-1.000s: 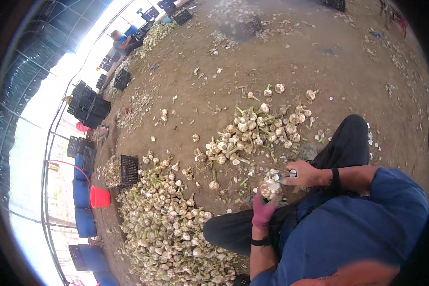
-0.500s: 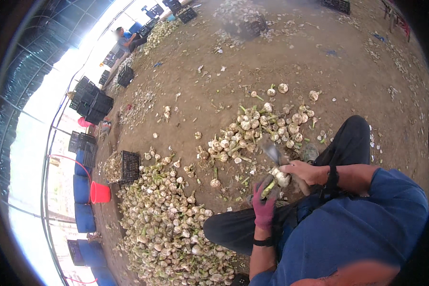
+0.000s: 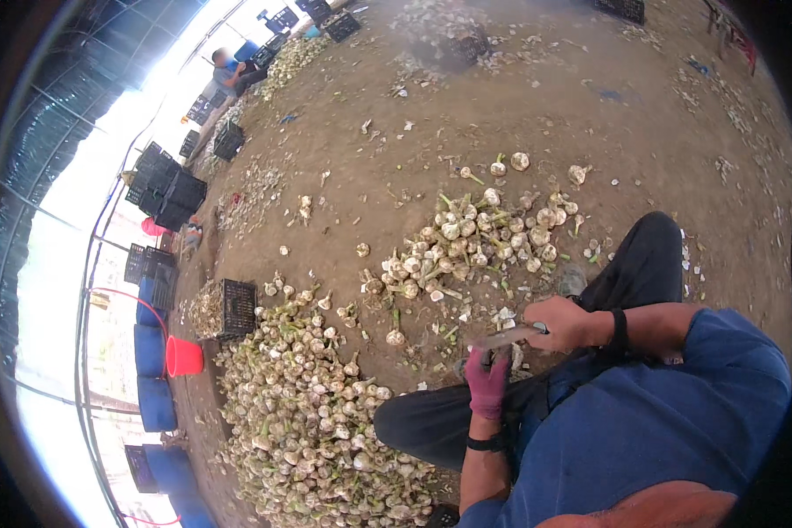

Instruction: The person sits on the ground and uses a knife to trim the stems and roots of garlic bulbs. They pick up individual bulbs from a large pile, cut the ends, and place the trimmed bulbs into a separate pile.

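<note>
My left hand [image 3: 487,385], in a pink and grey glove, is closed between my knees. It grips a garlic bulb [image 3: 517,357], which is mostly covered by the knife and fingers. In my bare right hand [image 3: 559,324] is a knife [image 3: 508,338], its blade pointing left across the top of the gloved fingers. Just beyond my hands, a loose heap of garlic bulbs with cut stems [image 3: 466,233] lies on the ground. A much larger pile of garlic with green stems [image 3: 326,414] spreads beside my left knee.
A black crate [image 3: 238,309] stands at the far edge of the large pile. Along the left side are a red bucket [image 3: 184,356], blue barrels [image 3: 149,352] and stacked black crates [image 3: 181,195]. Another person [image 3: 229,75] sits far off at the upper left. Peelings litter the dirt floor [image 3: 326,220].
The knife has swung down and left, from pointing away to lying across my left hand. The garlic bulb, plainly visible before, is now largely covered. My left hand has turned slightly.
</note>
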{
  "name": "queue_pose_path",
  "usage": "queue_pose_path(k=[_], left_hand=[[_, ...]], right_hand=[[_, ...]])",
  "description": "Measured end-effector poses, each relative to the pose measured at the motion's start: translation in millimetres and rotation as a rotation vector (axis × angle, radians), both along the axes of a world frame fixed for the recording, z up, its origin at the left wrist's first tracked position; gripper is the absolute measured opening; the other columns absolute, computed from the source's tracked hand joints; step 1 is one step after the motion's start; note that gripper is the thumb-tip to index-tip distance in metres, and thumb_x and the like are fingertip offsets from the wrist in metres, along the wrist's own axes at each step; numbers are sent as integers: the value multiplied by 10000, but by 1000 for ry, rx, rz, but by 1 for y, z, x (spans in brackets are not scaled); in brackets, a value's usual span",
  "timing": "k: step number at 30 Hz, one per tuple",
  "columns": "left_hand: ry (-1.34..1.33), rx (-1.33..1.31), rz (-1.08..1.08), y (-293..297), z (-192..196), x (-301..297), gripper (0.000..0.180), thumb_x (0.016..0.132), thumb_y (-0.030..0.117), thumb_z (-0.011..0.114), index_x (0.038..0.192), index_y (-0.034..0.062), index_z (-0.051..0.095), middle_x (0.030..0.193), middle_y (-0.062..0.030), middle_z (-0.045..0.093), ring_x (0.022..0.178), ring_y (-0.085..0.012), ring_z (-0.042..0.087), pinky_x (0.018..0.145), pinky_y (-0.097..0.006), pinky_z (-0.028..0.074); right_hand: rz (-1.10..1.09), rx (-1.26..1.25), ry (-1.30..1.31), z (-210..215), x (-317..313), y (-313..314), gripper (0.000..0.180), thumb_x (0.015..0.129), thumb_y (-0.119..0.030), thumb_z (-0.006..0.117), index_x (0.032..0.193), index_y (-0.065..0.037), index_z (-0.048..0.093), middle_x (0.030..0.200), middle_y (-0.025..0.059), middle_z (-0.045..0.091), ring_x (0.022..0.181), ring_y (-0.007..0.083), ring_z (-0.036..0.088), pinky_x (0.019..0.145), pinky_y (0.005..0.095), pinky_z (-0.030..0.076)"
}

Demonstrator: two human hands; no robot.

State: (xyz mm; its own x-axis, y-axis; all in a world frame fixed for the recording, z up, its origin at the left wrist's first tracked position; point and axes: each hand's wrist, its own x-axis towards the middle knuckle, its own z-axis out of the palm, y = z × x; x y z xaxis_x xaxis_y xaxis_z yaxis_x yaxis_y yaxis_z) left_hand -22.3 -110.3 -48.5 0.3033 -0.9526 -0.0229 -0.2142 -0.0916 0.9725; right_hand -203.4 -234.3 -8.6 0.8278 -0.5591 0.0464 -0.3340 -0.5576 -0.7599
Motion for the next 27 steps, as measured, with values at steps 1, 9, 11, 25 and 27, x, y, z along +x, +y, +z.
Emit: queue_pose_path(k=[1,9,11,25,27], left_hand=[[37,3,25,2,4,-4,273,845,100,614,1098,-4,611,1017,-129,646,943,-242,617,831,-337,474],[-279,-108,-96,-3,10,0,300,755,100,688,1030,-9,634,1049,-191,638,928,-364,625,824,-399,487],[-351,-79,17,1,18,6,297,766,123,683,1029,-7,636,1064,-201,635,938,-367,624,830,-394,487],[263,-512,791,3,88,196,491,907,397,583,1215,21,511,1081,-164,593,960,-221,607,768,-335,574],[712,-355,820,-12,61,181,349,919,368,557,1125,87,578,953,-74,635,848,-184,617,703,-287,552]], right_hand=[[27,-33,-15,1,2,2,288,783,-317,667,865,-47,609,774,186,596,752,413,589,636,463,467],[-41,-49,362,-16,2,-6,338,805,-356,576,866,-30,645,822,199,634,764,396,617,682,476,499],[-62,-55,615,-59,-15,-46,344,807,-343,548,845,-19,660,811,225,637,756,402,621,697,489,504],[-450,23,448,-105,-11,-169,379,755,-326,597,814,46,630,864,258,641,820,410,628,742,487,499],[-511,-35,448,-144,-21,-185,344,745,-296,612,824,39,629,821,247,630,815,407,621,746,494,498]])
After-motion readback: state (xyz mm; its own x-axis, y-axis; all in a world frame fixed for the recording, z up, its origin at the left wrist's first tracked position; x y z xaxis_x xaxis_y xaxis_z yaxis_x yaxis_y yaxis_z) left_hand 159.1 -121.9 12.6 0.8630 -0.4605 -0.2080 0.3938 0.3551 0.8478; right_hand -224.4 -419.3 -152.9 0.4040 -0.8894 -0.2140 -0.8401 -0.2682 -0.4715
